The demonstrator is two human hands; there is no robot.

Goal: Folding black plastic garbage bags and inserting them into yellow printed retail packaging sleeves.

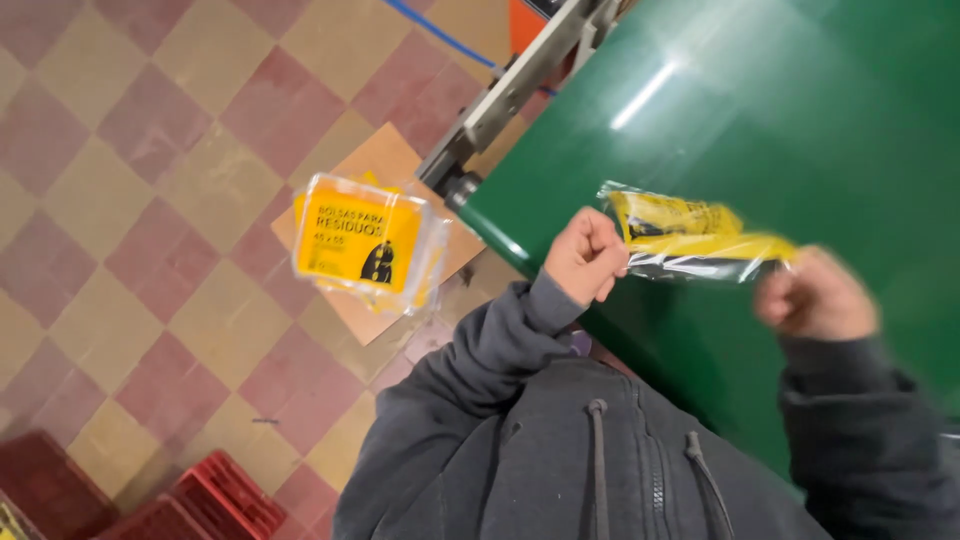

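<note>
Both hands — left (585, 256), right (818, 296) — grip yellow pkt (690, 238) over green table (800, 120).

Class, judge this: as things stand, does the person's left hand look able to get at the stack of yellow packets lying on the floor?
Probably not at once: the left hand grips the clear packet above the green table, and the stack lies lower, on cardboard.

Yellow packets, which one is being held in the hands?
The folded packet over the green table, gripped between the left hand and right hand. The other, a flat stack of packets, lies on cardboard on the floor.
</note>
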